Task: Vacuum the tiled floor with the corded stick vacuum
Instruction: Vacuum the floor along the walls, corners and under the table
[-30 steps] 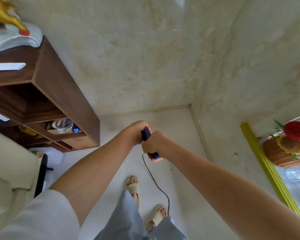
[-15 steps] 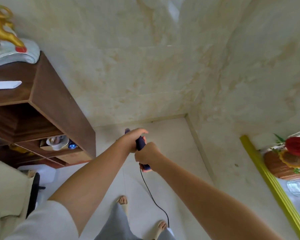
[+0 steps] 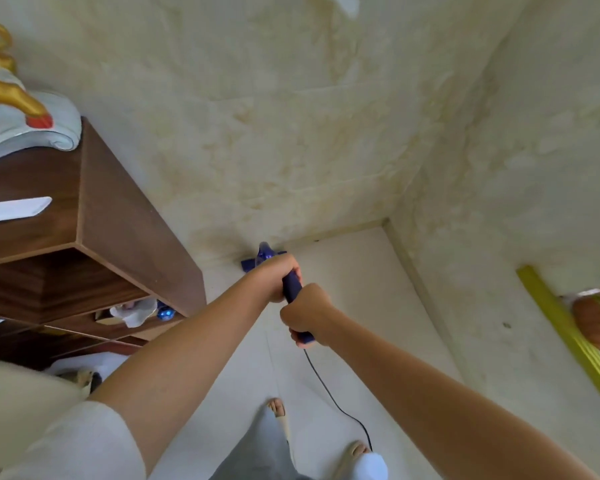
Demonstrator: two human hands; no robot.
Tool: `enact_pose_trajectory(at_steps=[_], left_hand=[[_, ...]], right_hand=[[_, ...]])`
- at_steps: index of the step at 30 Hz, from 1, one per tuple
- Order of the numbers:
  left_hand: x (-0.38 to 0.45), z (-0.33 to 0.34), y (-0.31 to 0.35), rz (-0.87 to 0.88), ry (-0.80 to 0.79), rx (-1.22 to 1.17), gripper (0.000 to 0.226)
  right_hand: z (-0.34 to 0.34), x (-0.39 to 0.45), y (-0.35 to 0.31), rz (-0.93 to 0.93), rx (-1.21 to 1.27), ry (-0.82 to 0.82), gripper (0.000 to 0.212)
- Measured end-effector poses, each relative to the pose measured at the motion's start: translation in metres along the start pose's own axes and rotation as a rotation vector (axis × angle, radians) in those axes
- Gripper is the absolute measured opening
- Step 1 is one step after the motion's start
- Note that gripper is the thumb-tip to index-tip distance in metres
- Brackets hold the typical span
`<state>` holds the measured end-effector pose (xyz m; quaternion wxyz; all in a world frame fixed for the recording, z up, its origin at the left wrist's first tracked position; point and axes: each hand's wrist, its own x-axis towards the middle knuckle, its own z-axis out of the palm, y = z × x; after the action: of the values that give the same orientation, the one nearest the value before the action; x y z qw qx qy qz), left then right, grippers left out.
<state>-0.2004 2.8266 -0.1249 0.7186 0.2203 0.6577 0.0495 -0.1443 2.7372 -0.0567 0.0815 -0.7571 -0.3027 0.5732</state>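
The dark blue handle of the stick vacuum (image 3: 292,289) points away from me, and both hands grip it. My left hand (image 3: 276,275) holds the upper part; my right hand (image 3: 307,315) holds the lower end. The vacuum's blue floor head (image 3: 252,259) sits on the pale tiled floor (image 3: 354,289) at the foot of the back wall, mostly hidden behind my left hand. Its black cord (image 3: 329,393) hangs from the handle's end and trails down past my right foot.
A dark wooden shelf unit (image 3: 118,216) stands close on the left, with a gold and white ornament (image 3: 18,112) on top. Marbled walls meet in a corner (image 3: 387,221) ahead. A yellow-green frame (image 3: 568,337) and a basket (image 3: 596,320) are on the right. My sandalled feet (image 3: 355,452) stand below.
The view has tilted and the vacuum's blue floor head has come into sight at the base of the back wall. Both hands keep their grip on the handle.
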Motion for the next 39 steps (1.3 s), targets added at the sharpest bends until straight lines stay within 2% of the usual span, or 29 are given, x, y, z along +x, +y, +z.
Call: enact_pose_trajectory(at_steps=[5,16,23,30,34,39], left_hand=[[0.001,-0.009,0.000,-0.015,-0.023,0.013,0.029],[-0.005,-0.008,0.018,0.111,-0.036,0.070,0.033],[-0.009,0.004,0.012,0.105,-0.052,-0.008,0.027],[-0.012,0.012,-0.021,0.139,0.048,0.157,0.033],[-0.016,0.024,-0.053,0.181,0.012,0.124,0.031],[-0.027,0.034,-0.089,0.169,0.059,0.092,0.032]], right_hand=[[0.016,0.002,-0.004,-0.004,0.009,0.012,0.015],[0.006,0.014,-0.021,0.008,0.012,0.056,0.008],[-0.001,0.016,-0.008,0.039,0.055,0.027,0.016],[0.014,0.006,0.026,0.023,0.000,0.045,0.014],[0.024,-0.001,0.060,0.034,-0.040,0.039,0.014],[0.029,-0.017,0.095,-0.006,-0.073,0.030,0.017]])
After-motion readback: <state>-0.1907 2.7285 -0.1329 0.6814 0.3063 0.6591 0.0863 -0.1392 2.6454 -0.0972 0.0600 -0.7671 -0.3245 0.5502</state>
